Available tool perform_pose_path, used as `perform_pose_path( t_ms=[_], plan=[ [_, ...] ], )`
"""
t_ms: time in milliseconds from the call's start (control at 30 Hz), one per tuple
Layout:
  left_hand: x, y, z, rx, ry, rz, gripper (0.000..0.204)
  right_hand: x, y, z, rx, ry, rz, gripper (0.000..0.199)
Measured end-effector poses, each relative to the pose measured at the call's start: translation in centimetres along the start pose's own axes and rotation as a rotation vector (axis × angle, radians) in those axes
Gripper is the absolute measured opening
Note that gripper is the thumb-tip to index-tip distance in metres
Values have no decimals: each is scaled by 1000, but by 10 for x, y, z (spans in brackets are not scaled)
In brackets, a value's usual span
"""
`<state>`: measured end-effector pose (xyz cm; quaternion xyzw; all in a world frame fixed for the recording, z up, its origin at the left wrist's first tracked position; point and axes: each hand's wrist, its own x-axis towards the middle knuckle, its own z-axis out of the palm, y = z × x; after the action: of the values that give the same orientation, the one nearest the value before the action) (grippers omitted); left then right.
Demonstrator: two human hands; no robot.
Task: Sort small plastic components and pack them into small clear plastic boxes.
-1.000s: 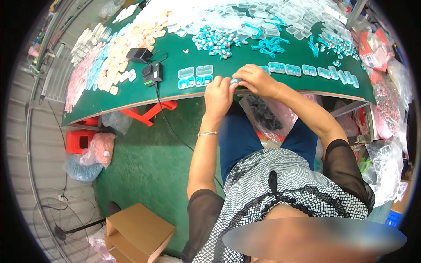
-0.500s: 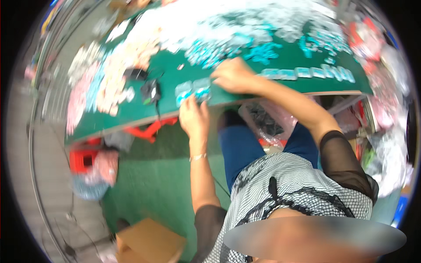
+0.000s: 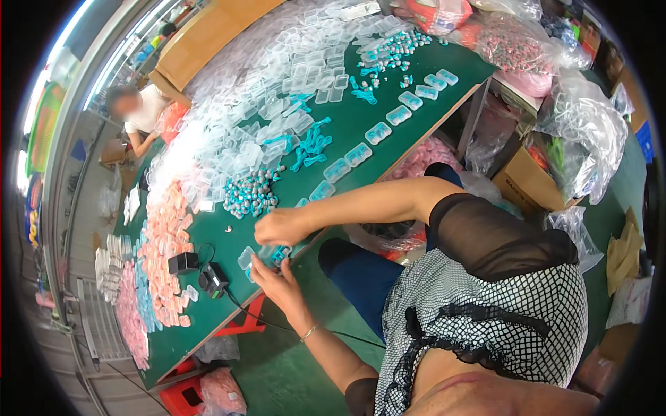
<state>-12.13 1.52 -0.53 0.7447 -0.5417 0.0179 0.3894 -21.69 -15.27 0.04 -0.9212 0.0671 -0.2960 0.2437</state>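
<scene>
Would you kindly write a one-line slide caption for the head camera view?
Both hands, left hand and right hand, work at small clear cases on the edge of a crowded green table.

Bright, even daylight fills the frame, strongest from the blown-out strip at upper left, giving glare on the clear plastic and only soft shadows under the table [image 3: 361,125], while fisheye bending curves its edges, the rim goes black, and fine detail stays slightly soft.
</scene>
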Motion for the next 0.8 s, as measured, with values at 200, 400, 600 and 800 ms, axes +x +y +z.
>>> perform_pose_path(
  t_ms=[200, 400, 600, 800],
  plan=[
    [9, -9, 2, 124, -69, 273, 39, -25, -8, 4, -88, 73, -323, 26],
    [10, -20, 1, 80, -50, 288, 24, -24, 0, 21, -51, 128, -367, 22],
    [17, -19, 12, -29, -9, 306, 19, -30, 0, 2, -121, 126, -383, 28],
    [13, -15, 9, -112, 26, 321, 30, -31, -11, -18, 49, -20, -232, 28]
  ],
)
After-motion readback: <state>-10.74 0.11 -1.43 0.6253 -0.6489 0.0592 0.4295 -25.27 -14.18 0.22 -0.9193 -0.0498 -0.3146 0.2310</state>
